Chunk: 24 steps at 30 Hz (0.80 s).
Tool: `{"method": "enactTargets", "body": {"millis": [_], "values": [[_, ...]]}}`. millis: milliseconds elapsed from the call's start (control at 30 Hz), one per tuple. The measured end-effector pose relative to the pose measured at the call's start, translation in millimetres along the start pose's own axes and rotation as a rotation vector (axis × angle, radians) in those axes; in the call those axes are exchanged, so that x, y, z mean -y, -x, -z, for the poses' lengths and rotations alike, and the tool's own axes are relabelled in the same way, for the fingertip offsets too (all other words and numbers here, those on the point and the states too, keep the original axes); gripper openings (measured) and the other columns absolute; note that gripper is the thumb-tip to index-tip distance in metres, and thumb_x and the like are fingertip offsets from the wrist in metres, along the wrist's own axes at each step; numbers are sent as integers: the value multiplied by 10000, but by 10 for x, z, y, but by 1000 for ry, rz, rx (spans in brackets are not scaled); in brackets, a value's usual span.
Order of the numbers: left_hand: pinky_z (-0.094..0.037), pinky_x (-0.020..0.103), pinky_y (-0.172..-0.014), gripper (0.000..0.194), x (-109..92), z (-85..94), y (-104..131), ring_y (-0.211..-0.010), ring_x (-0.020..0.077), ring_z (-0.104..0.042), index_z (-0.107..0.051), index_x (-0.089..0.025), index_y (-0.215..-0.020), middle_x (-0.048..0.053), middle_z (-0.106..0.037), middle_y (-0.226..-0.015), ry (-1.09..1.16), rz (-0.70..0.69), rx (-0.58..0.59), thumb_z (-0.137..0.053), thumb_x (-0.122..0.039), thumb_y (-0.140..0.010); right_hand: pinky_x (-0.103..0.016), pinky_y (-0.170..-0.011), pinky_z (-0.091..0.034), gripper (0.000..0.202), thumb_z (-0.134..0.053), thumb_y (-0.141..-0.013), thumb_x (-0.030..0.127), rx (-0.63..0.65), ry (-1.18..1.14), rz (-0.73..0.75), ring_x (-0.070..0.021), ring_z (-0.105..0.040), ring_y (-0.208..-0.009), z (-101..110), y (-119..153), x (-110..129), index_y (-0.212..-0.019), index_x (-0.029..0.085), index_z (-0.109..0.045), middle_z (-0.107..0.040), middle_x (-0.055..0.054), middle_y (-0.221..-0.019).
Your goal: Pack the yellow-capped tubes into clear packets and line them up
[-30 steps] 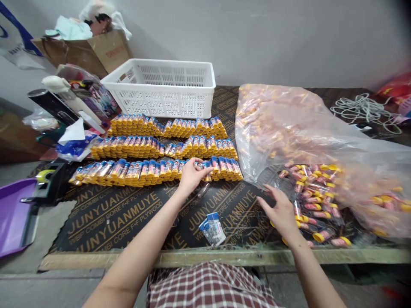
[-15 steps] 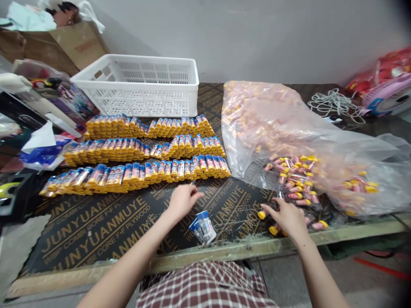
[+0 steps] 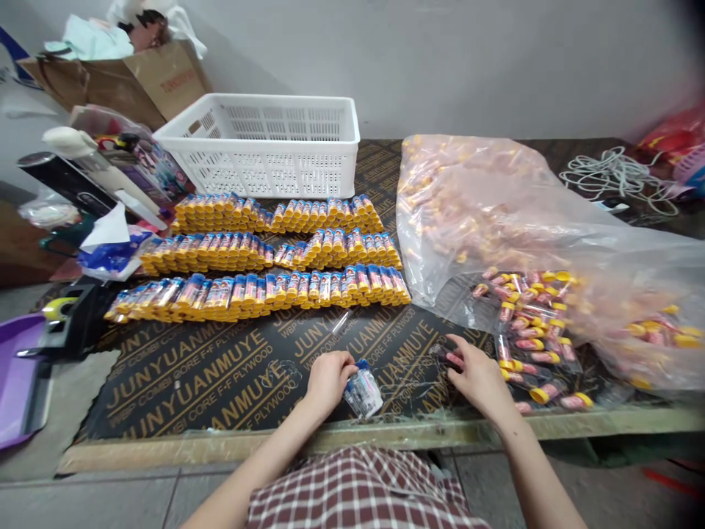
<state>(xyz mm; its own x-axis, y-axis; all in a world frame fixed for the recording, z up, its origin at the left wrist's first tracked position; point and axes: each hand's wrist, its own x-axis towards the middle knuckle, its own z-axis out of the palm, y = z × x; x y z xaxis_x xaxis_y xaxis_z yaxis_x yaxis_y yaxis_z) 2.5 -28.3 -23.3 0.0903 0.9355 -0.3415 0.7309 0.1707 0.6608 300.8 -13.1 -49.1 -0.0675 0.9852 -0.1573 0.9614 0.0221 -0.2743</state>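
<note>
Our left hand (image 3: pixel 329 383) has thumb and fingertips almost together at the blue end of some printed slips (image 3: pixel 366 395), which lie fanned by the middle of the tabletop's (image 3: pixel 209 389) near edge; we cannot tell whether it grips one. Our right hand (image 3: pixel 478 378), partly curled, holds a pink-filled tube (image 3: pixel 454 359) between thumb and fingers, further right along that same edge.

Just beyond our right hand, loose yellow-capped tubes (image 3: pixel 529 344) spill from the mouth of a big clear bag (image 3: pixel 474 198), which spreads toward the right edge. Left of the bag we have three rows of blue-and-yellow tubes (image 3: pixel 256 290), lying side by side in stacks. Behind them a white basket (image 3: pixel 264 165) stands at the far edge, and a coiled pale cord (image 3: pixel 614 176) lies near the far right corner.
</note>
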Motion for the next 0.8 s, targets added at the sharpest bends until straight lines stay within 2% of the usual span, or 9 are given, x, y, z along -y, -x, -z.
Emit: {"method": "enactTargets", "body": {"millis": [100,200,267,333,400,467,600,700,800], "values": [[-368,255,-652,69,13,2,32,-672,160,-596,-643,-210,-725,7,-672,-694,-5,-5,-41,-591,-183,-761,-348,-733,-434,394,-496,-719,161,1,-6,-34,-245,-602,-843,12,62,-99,-1107,171,-560,-624,-72,-848],[-372,255,-636,78,14,6,25,-671,158,-576,-590,-187,-646,10,-639,-689,68,-24,-122,-646,-187,-700,-335,-728,-455,325,-468,-785,217,-36,-158,-19,-216,-595,-810,46,86,-61,-1087,165,-578,-596,-77,-890],[-391,251,-616,127,-2,21,-12,-640,149,-568,-553,-179,-624,5,-618,-661,266,9,-126,-662,-217,-678,-321,-705,-468,335,-452,-835,279,-81,-349,-6,-196,-585,-791,91,84,71,-1133,176,-568,-579,-81,-940],[-417,248,-580,172,-34,49,-66,-561,136,-560,-511,-184,-643,-24,-578,-570,576,110,-87,-659,-265,-674,-310,-679,-477,345,-479,-852,333,-123,-555,-7,-182,-580,-774,148,79,271,-1162,198,-547,-582,-73,-960],[-442,248,-553,237,-76,90,-127,-505,129,-560,-468,-192,-671,-51,-556,-510,866,214,-63,-686,-279,-638,-299,-672,-484,323,-540,-839,346,-158,-742,-9,-172,-585,-769,203,80,503,-1133,212,-540,-601,-58,-951],[-462,242,-550,321,-122,142,-180,-491,121,-571,-473,-189,-718,-54,-592,-521,1053,274,-79,-747,-227,-554,-296,-701,-492,249,-588,-823,317,-214,-889,13,-171,-595,-807,240,90,725,-1050,217,-569,-615,-51,-953],[-480,211,-570,402,-198,237,-254,-527,92,-585,-598,-133,-785,0,-677,-637,1224,300,-133,-816,-156,-449,-320,-840,-493,130,-596,-827,231,-303,-1044,129,-190,-573,-1008,238,111,1034,-954,233,-625,-590,-60,-1075],[-491,200,-575,304,-218,270,-284,-555,87,-591,-655,-101,-687,22,-674,-638,1310,323,-161,-831,-252,-491,-316,-830,-511,169,-588,-829,189,-330,-1082,171,-181,-575,-1001,197,115,1139,-981,247,-630,-573,-60,-1087],[-486,187,-558,311,-211,272,-297,-557,80,-585,-685,-98,-672,26,-678,-644,1360,333,-207,-841,-300,-495,-316,-796,-526,207,-584,-827,166,-354,-1052,202,-180,-585,-967,168,126,1185,-1008,253,-635,-578,-62,-1071]]}}
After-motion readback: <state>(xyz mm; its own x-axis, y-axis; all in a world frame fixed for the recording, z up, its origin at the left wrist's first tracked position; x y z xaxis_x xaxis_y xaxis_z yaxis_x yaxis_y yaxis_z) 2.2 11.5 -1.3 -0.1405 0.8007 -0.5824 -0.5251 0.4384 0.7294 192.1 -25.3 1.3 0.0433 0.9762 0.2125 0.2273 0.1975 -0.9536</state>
